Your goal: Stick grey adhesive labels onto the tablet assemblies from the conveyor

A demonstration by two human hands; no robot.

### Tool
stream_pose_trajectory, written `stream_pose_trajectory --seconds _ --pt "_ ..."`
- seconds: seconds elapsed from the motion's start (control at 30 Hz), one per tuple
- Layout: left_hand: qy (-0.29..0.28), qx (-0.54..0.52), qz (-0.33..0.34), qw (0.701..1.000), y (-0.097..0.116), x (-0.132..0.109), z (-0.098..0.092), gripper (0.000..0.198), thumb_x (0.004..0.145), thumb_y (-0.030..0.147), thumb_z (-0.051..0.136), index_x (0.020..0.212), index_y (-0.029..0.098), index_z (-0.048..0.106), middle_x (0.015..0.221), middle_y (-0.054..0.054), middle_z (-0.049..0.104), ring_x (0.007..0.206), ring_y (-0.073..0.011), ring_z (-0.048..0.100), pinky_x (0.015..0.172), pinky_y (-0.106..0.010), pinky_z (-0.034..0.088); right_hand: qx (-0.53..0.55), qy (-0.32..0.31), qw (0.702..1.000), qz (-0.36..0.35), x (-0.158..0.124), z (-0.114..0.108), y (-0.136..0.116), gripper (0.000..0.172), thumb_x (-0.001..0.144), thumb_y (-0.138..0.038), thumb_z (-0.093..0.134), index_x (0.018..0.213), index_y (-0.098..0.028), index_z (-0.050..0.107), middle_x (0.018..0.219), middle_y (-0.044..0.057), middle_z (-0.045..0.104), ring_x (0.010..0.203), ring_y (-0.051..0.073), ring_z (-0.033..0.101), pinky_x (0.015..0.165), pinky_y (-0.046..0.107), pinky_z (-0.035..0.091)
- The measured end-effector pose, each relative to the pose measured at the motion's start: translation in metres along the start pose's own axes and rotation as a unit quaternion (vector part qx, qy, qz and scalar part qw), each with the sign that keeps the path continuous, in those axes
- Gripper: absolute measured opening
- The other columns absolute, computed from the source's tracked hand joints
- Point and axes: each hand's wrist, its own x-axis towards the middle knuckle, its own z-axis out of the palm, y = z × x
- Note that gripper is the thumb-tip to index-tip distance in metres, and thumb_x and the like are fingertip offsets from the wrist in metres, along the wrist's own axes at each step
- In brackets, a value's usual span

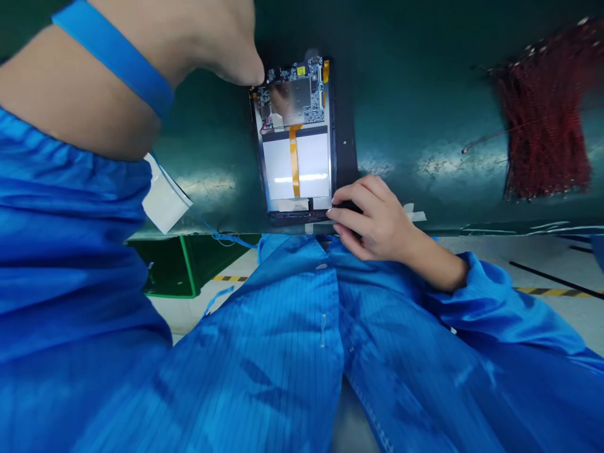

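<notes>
Right hand (370, 217), fingers bunched, touches the near right corner of an opened tablet (314, 162) on the green desk (401, 119); pinch unclear. Amber ribbon (295, 165) and circuit board (290, 104) look fitted, as yet uncovered. Left hand (217, 38) meets the far left corner, fingertips hidden, grip unclear.

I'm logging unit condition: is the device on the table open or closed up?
Open: the device has its circuit board and orange strip exposed, no cover over them.

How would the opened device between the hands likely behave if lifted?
The opened device is probably stiff, given its flat, framed body. It looks fragile, since its circuit board lies exposed. The thin orange ribbon would likely flex.
</notes>
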Motion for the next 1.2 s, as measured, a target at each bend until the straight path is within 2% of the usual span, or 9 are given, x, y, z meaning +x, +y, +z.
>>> stream_pose_trajectory --seconds 0.1,0.2,0.33,0.47,0.53,0.63,0.77,0.97,1.2 --pt "-0.032 0.019 -0.019 0.999 -0.012 -0.018 -0.001 0.04 0.091 0.027 0.07 0.115 -0.005 0.076 0.099 -0.005 0.066 0.12 -0.048 0.068 0.093 -0.068 0.053 0.007 -0.002 1.0 0.01 0.0 0.001 0.0 0.016 0.096 -0.021 0.058 0.108 -0.021 0.068 0.117 0.012 0.065 0.101 0.027 0.053 0.081 0.044 0.044" --pt "0.0 -0.154 -0.081 0.985 -0.017 -0.04 0.007 0.031 0.095 0.028 0.07 0.112 0.004 0.079 0.081 -0.004 0.059 0.099 -0.0319 0.074 0.095 -0.072 0.053 0.016 -0.012 0.999 0.025 0.0 0.001 -0.001 0.016 0.094 -0.02 0.059 0.107 -0.023 0.069 0.117 0.011 0.065 0.101 0.027 0.054 0.081 0.044 0.044" --pt "0.061 -0.368 -0.089 0.923 -0.035 -0.051 0.035 0.026 0.091 0.034 0.078 0.099 0.009 0.075 0.071 -0.003 0.05 0.071 -0.0094 0.049 0.098 -0.067 0.056 0.015 -0.004 1.0 0.019 0.001 0.0 -0.002 0.015 0.094 -0.019 0.06 0.106 -0.022 0.068 0.115 0.012 0.067 0.1 0.028 0.055 0.081 0.044 0.045" --pt "0.147 -0.322 -0.109 0.929 -0.091 -0.049 0.055 0.034 0.099 0.045 0.065 0.107 0.013 0.069 0.079 -0.004 0.054 0.069 -0.0099 0.04 0.086 -0.05 0.063 0.009 -0.001 1.0 0.018 0.001 0.0 -0.003 0.015 0.094 -0.019 0.061 0.106 -0.021 0.068 0.113 0.012 0.067 0.099 0.027 0.056 0.08 0.044 0.046" --pt "0.206 -0.237 -0.135 0.94 -0.124 -0.048 0.057 0.035 0.1 0.045 0.063 0.112 0.012 0.067 0.092 -0.004 0.06 0.077 -0.0117 0.042 0.097 -0.049 0.06 0.012 -0.005 1.0 0.019 0.0 0.0 -0.003 0.016 0.093 -0.019 0.062 0.107 -0.022 0.068 0.113 0.012 0.068 0.099 0.028 0.056 0.08 0.044 0.046" --pt "0.223 -0.094 -0.118 0.963 -0.157 -0.047 0.057 0.032 0.104 0.043 0.058 0.115 0.014 0.066 0.115 -0.004 0.062 0.098 -0.0153 0.045 0.116 -0.045 0.046 0.017 -0.003 1.0 0.019 0.001 0.0 -0.003 0.018 0.092 -0.019 0.063 0.109 -0.022 0.067 0.113 0.012 0.068 0.099 0.028 0.056 0.08 0.044 0.046" --pt "0.173 0.027 -0.114 0.978 -0.165 -0.037 0.065 0.041 0.11 0.047 0.045 0.135 0.016 0.056 0.143 -0.002 0.05 0.114 -0.0175 0.041 0.116 -0.044 0.038 0.016 0.006 1.0 0.014 0.004 -0.002 -0.005 0.019 0.091 -0.018 0.064 0.109 -0.02 0.066 0.111 0.013 0.069 0.098 0.028 0.057 0.079 0.043 0.046" --pt "0.146 0.011 -0.079 0.986 -0.166 -0.043 0.076 0.04 0.108 0.044 0.044 0.13 0.018 0.065 0.135 -0.002 0.063 0.111 -0.0193 0.044 0.116 -0.041 0.033 -0.012 0.04 0.999 0.03 0.002 -0.007 -0.013 0.031 0.089 -0.017 0.064 0.12 -0.024 0.066 0.109 0.009 0.073 0.096 0.027 0.061 0.079 0.043 0.044" --pt "0.247 -0.136 -0.116 0.952 -0.182 -0.068 0.077 0.039 0.104 0.043 0.054 0.129 0.018 0.07 0.132 0.004 0.072 0.114 -0.015 0.054 0.113 -0.038 0.036 -0.117 0.051 0.967 0.22 0.009 -0.037 -0.009 0.025 0.095 -0.02 0.061 0.118 -0.023 0.071 0.104 0.012 0.068 0.093 0.03 0.061 0.081 0.047 0.05"
